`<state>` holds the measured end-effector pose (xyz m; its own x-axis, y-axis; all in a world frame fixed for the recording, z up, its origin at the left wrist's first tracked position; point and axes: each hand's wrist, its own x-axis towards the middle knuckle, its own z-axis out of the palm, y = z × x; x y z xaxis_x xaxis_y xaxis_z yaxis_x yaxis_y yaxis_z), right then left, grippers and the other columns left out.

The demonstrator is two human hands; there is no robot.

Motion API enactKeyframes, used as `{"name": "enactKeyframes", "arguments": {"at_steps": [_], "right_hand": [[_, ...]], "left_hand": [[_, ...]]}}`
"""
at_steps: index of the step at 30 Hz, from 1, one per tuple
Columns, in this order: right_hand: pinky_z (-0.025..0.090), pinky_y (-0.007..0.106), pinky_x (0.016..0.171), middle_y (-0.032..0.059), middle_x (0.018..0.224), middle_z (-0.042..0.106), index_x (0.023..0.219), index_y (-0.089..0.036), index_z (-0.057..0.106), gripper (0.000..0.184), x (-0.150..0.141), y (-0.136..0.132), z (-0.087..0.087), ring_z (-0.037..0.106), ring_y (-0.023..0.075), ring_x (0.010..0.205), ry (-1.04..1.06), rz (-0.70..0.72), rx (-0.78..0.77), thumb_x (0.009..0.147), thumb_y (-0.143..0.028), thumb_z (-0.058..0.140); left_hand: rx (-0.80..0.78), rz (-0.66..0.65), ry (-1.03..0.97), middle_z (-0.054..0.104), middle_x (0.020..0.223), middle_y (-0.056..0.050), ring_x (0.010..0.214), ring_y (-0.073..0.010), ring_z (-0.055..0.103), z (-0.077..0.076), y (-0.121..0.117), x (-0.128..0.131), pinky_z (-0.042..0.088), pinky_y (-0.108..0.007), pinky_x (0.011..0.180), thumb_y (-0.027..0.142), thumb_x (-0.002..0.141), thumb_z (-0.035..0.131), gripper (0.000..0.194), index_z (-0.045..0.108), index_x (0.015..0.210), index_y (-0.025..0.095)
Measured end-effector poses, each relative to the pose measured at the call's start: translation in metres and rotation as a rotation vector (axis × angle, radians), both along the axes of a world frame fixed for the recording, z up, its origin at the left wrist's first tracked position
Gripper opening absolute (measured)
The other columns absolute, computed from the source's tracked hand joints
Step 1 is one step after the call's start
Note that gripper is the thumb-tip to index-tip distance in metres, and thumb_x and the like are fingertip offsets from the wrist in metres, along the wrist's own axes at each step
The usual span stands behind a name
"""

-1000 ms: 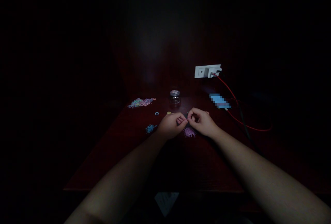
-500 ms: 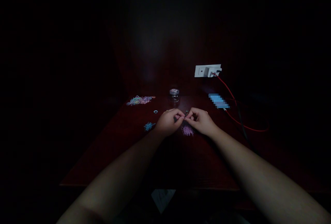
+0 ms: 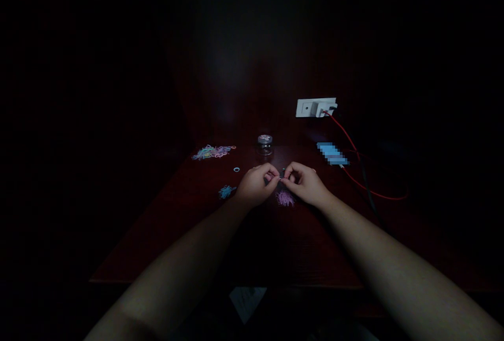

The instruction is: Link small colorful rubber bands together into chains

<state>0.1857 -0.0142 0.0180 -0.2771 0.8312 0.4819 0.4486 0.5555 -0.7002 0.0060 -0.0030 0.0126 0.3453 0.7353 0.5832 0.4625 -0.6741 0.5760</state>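
Note:
Over the table's middle, my left hand (image 3: pixel 259 183) and my right hand (image 3: pixel 305 183) meet fingertip to fingertip, both closed in a pinch. Between them is a tiny pale, pinkish-purple piece that looks like a rubber band (image 3: pixel 280 177); its detail is too small and dark to make out. Just below the fingertips lies a pile of purple rubber bands (image 3: pixel 285 198). To the left of my left hand are a small heap of blue rubber bands (image 3: pixel 226 192) and a single light-blue ring (image 3: pixel 237 169).
A clear lidded jar (image 3: pixel 265 145) stands beyond my hands. Mixed-colour rubber bands (image 3: pixel 213 152) lie at the back left. At the back right is a blurred blue phone-like object (image 3: pixel 333 153) with a red cable (image 3: pixel 348 133) running from a charger in the wall socket (image 3: pixel 305 107).
Both hands stay almost in place, still pinching. The fingertips have shifted very slightly, and a pale glint now shows between them. The piles and jar have not moved.

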Motion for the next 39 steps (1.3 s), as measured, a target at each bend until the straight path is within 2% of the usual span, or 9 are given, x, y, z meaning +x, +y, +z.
{"name": "enactKeyframes", "arguments": {"at_steps": [4, 10, 14, 32, 39], "right_hand": [[0.032, 0.021, 0.047, -0.0049, 0.054, 0.047, 0.077, -0.017, 0.053, 0.013, -0.0002, 0.0008, -0.0011, 0.041, 0.0082, 0.047, 0.003, 0.024, 0.001, 0.076, -0.027, 0.062], [0.035, 0.021, 0.048, -0.0015, 0.067, 0.053, 0.084, -0.016, 0.057, 0.012, -0.0006, 0.0018, -0.0009, 0.043, 0.0081, 0.051, 0.015, 0.062, -0.001, 0.078, -0.026, 0.059], [0.034, 0.021, 0.049, -0.0018, 0.062, 0.051, 0.078, -0.016, 0.058, 0.009, -0.0012, -0.0007, 0.0019, 0.042, 0.0087, 0.052, -0.025, 0.041, 0.013, 0.079, -0.025, 0.057], [0.036, 0.021, 0.05, -0.0017, 0.063, 0.051, 0.077, -0.016, 0.058, 0.008, 0.0004, 0.0017, 0.0003, 0.043, 0.0091, 0.053, -0.02, 0.011, 0.035, 0.079, -0.023, 0.055], [0.036, 0.022, 0.051, -0.0006, 0.066, 0.053, 0.078, -0.017, 0.058, 0.007, 0.0008, 0.0026, 0.0001, 0.044, 0.0094, 0.055, -0.012, 0.016, 0.043, 0.079, -0.023, 0.055]], "left_hand": [[0.003, -0.011, 0.012, 0.064, 0.079, -0.001, 0.07, -0.0118, 0.057, 0.0004, 0.0004, -0.0002, 0.045, -0.022, 0.063, 0.02, 0.081, 0.056, 0.006, 0.06, 0.084, 0.018], [0.009, -0.009, 0.017, 0.062, 0.077, 0.0, 0.068, -0.012, 0.056, 0.002, -0.0008, 0.0, 0.044, -0.022, 0.062, 0.02, 0.082, 0.055, 0.006, 0.06, 0.086, 0.018], [0.007, 0.005, 0.026, 0.06, 0.075, 0.0, 0.068, -0.0125, 0.055, 0.0031, -0.0017, 0.0002, 0.044, -0.023, 0.062, 0.02, 0.082, 0.054, 0.006, 0.059, 0.086, 0.019], [-0.031, -0.045, -0.013, 0.065, 0.08, -0.002, 0.068, -0.0113, 0.059, 0.0019, -0.002, 0.0011, 0.047, -0.022, 0.063, 0.021, 0.082, 0.056, 0.011, 0.062, 0.091, 0.018], [-0.034, -0.021, -0.03, 0.066, 0.079, -0.002, 0.068, -0.0114, 0.06, -0.0012, 0.0008, 0.0007, 0.049, -0.022, 0.063, 0.021, 0.082, 0.056, 0.008, 0.062, 0.085, 0.017]]}}
